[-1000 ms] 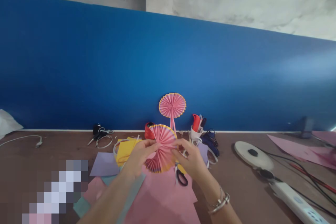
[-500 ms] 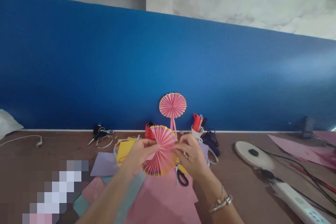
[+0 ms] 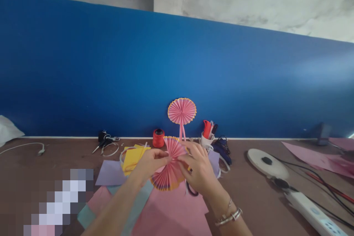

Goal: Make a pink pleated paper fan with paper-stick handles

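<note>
A pleated pink paper fan point(image 3: 167, 177) with a yellow edge is held up between my hands, spread into a partial round. My left hand point(image 3: 151, 162) pinches it near its centre from the left. From the right, my right hand point(image 3: 197, 164) closes over its folds; the fingers hide part of that side. Below my right hand, the scissors point(image 3: 191, 190) are mostly covered. Behind stands a finished-looking round pink fan point(image 3: 181, 111) with a pink paper handle, against the blue panel. Pink paper sheets point(image 3: 171, 210) lie under my hands.
At the back are a red thread spool point(image 3: 158, 138), a cup of pens point(image 3: 207, 138) and keys point(image 3: 106, 140). Yellow paper point(image 3: 135, 159) and purple paper point(image 3: 109, 173) lie left. A white round device point(image 3: 267, 163), a power strip point(image 3: 316, 210) and cables occupy the right.
My right hand has moved left and farther over the fan, covering more of its right side and the scissors. The fan's top has narrowed and dropped slightly, uncovering the red spool.
</note>
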Demonstrator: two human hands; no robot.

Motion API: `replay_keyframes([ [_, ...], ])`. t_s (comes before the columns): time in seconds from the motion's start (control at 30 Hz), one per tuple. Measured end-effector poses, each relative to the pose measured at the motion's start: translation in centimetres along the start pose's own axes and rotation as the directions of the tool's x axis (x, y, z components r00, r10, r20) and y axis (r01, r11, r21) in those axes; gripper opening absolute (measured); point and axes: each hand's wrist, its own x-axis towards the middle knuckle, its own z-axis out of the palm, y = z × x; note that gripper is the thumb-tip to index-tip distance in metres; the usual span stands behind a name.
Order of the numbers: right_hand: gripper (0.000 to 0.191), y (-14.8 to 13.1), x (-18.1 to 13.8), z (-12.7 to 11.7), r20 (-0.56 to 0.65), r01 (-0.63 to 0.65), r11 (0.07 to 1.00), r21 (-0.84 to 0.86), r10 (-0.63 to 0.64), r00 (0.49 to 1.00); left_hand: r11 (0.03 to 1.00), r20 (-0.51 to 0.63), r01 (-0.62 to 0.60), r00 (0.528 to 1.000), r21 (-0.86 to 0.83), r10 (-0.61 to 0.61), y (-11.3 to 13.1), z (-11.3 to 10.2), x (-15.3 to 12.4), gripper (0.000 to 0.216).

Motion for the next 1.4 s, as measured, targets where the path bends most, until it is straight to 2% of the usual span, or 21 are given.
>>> replay_keyframes([
  [0.13,0.015,-0.2,0.0,0.4,0.009,0.036,0.999,-0.007,-0.036,0.999,1.000,0.022,-0.023,0.999,0.013,0.023,-0.5,0.0,0.3,0.037],
  [0.4,0.016,-0.5,-0.3,0.8,0.002,0.031,0.999,-0.022,-0.031,1.000,1.000,-0.032,0.022,0.999,0.018,-0.022,0.2,0.0,0.0,0.038],
  [0.67,0.014,-0.9,-0.2,1.1,0.042,0.029,1.000,-0.010,-0.028,0.999,0.992,0.048,0.087,0.995,0.091,-0.092,0.0,-0.1,0.0,0.036],
  [0.87,0.016,-1.1,-0.4,1.7,0.030,0.019,1.000,0.004,-0.019,0.999,0.999,0.100,0.024,0.995,0.049,-0.029,-0.8,-0.1,0.5,0.037],
  [1.07,0.015,-1.3,-0.4,1.8,-0.002,-0.013,1.000,0.000,0.013,1.000,1.000,0.048,-0.001,0.999,-0.009,0.001,-0.9,0.2,0.3,0.036],
  [1.27,0.018,-1.4,-0.3,1.8,0.004,0.003,1.000,0.001,-0.003,1.000,1.000,0.037,-0.002,0.999,-0.001,0.002,-0.4,0.4,0.1,0.035],
  [1.4,0.017,-1.6,-0.4,2.0,-0.029,-0.028,1.000,0.004,0.028,0.999,0.998,-0.029,-0.038,0.999,0.044,0.040,-0.1,0.6,0.2,0.032],
])
